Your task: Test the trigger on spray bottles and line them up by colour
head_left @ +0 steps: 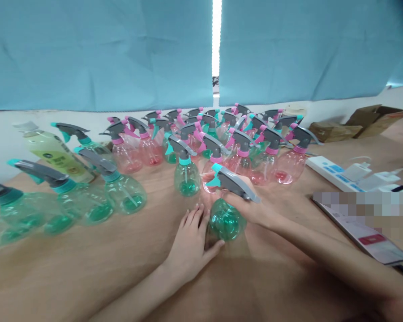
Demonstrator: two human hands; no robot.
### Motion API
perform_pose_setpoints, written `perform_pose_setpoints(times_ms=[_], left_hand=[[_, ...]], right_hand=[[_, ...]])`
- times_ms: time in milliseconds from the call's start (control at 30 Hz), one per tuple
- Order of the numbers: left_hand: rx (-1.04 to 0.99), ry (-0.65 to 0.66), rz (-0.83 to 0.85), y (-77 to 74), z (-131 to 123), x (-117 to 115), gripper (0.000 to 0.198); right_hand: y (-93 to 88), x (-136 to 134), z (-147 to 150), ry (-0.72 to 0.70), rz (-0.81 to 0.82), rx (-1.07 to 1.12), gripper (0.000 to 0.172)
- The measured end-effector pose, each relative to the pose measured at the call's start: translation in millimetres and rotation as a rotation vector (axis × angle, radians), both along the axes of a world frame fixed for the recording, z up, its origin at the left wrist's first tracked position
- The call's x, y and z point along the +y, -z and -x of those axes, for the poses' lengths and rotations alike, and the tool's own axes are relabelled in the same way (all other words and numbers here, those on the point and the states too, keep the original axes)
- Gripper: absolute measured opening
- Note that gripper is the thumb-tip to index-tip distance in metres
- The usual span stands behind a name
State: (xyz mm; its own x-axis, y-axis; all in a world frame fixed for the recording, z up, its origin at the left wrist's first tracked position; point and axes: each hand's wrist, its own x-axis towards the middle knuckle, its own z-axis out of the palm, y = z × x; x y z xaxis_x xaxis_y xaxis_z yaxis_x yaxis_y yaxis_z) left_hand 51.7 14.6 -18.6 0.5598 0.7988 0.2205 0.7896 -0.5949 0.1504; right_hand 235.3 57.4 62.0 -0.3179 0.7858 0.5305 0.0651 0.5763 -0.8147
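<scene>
My right hand (246, 206) is wrapped round the neck of a green spray bottle (226, 222), just below its grey and turquoise trigger head (234, 182). The bottle tilts a little, its base toward me; I cannot tell whether it touches the table. My left hand (190, 245) lies with its fingers stretched out on the table, just left of that bottle's base, and holds nothing. Right behind my hands stands another green spray bottle (186, 176) with a turquoise collar. A pink spray bottle partly shows behind my right fingers.
Several pink (290, 164) and green spray bottles crowd the back of the wooden table (127, 277). More green ones (126, 193) stand at left, near a yellow-green bottle (53, 150). At right lie a power strip (332, 172), a phone (362, 230) and cardboard boxes (372, 120).
</scene>
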Motion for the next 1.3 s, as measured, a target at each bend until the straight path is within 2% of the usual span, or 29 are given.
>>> perform_pose_setpoints(times_ms=[267, 500, 800, 1033, 1200, 1300], left_hand=[[0.034, 0.002, -0.001, -1.1, -0.4, 0.6, 0.072], [0.02, 0.007, -0.009, -0.1, 0.6, 1.2, 0.07], [0.016, 0.0, -0.017, -0.7, 0.8, 0.8, 0.069], [-0.017, 0.014, -0.022, 1.6, 2.7, 1.5, 0.069], [-0.012, 0.015, -0.02, 2.0, 2.4, 1.9, 0.071], [-0.004, 0.016, -0.01, 1.6, 1.9, 1.8, 0.07]], right_hand=[[-1.9, 0.1, 0.7, 0.031, -0.034, 0.001, 0.029], [2.7, 3.0, 0.9, -0.022, 0.01, 0.032, 0.039], [6.9, 5.4, -0.7, -0.013, 0.011, 0.032, 0.046], [2.3, 3.7, -0.3, -0.006, -0.017, 0.012, 0.039], [2.4, 3.2, -2.0, -0.007, -0.057, 0.033, 0.017], [1.7, 3.8, -2.3, -0.02, -0.041, 0.055, 0.015]])
